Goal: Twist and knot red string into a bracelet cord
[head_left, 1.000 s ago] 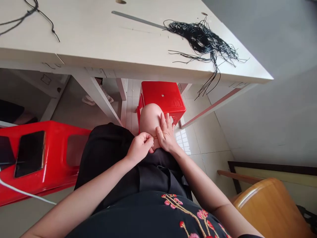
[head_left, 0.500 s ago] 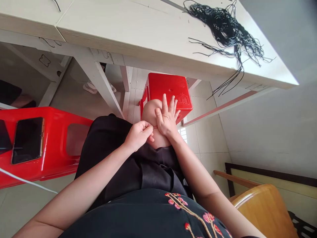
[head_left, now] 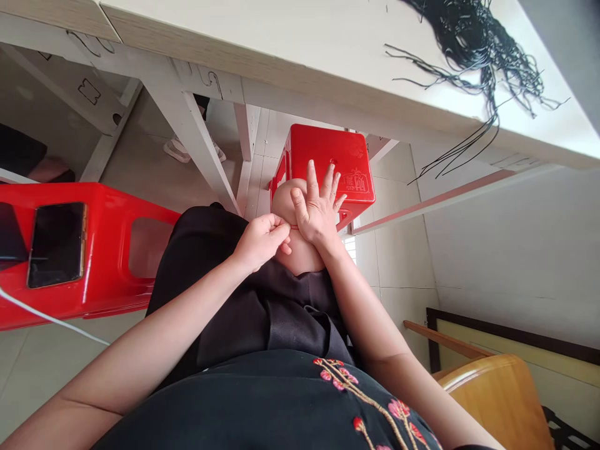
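Observation:
My left hand [head_left: 265, 240] is closed in a pinch beside the bare knee [head_left: 300, 253]. From its fingertips a thin reddish cord [head_left: 294, 227] runs a short way across the skin to under my right palm. Flat on the knee lies my right hand [head_left: 319, 209], its fingers spread. Whatever is beneath that palm is hidden. Just beyond the knee stands a red plastic stool [head_left: 328, 147]. A tangled bundle of black cords [head_left: 482, 50] lies on the white table [head_left: 281, 37], with several ends hanging over its edge.
To the left, a phone [head_left: 57, 244] rests on another red stool [head_left: 110, 250], with a white cable [head_left: 51, 319] nearby. White table legs [head_left: 187, 144] stand ahead. A wooden chair [head_left: 497, 400] is at lower right, near the wall. Another person's shoe [head_left: 177, 150] shows under the table.
The camera view has shifted, so the table and black cords appear higher and farther right. My hands keep nearly the same pose on the knee.

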`<action>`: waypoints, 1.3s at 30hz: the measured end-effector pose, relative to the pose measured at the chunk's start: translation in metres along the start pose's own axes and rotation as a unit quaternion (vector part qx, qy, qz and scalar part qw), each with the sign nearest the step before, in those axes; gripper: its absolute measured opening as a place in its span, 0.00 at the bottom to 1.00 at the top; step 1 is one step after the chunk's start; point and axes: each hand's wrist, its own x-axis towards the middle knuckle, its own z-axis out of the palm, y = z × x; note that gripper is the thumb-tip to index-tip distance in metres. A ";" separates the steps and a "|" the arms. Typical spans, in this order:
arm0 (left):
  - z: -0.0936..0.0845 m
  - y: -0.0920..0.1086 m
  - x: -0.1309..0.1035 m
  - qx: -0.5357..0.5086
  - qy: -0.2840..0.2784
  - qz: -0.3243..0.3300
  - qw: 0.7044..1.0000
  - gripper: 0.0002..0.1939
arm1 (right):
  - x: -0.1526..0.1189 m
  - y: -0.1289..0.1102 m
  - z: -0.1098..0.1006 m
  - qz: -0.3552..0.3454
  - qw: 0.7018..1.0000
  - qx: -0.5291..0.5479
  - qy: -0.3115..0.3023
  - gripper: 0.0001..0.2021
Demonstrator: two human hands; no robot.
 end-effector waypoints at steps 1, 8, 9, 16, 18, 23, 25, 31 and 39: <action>0.000 0.000 0.000 0.001 0.002 -0.001 1.000 0.06 | 0.002 -0.001 0.000 0.002 1.000 0.000 0.000 0.34; 0.000 0.004 0.006 0.009 0.020 0.001 1.000 0.06 | 0.017 -0.009 -0.001 0.006 0.999 -0.036 0.001 0.35; 0.000 0.004 0.008 0.009 0.022 0.001 1.000 0.06 | 0.018 -0.010 -0.001 0.006 0.999 -0.037 -0.001 0.35; -0.002 0.004 0.018 0.004 0.035 0.001 0.999 0.05 | 0.032 -0.010 0.003 -0.010 0.999 -0.042 0.023 0.34; -0.003 0.003 0.021 0.001 0.038 0.001 0.999 0.05 | 0.037 -0.012 0.003 -0.017 0.998 -0.054 0.022 0.34; -0.004 0.007 0.026 -0.004 0.036 -0.003 0.999 0.06 | 0.042 -0.014 0.002 -0.009 0.998 -0.060 0.014 0.34; -0.004 0.009 0.026 -0.003 0.037 -0.004 0.999 0.06 | 0.043 -0.015 0.002 -0.011 0.998 -0.055 0.021 0.35; -0.005 0.014 0.027 0.006 0.049 -0.005 0.999 0.06 | 0.051 -0.017 0.004 -0.021 0.997 -0.044 0.057 0.37; -0.007 0.015 0.033 0.007 0.039 -0.009 0.999 0.04 | 0.058 -0.021 0.002 -0.006 0.994 -0.081 0.071 0.37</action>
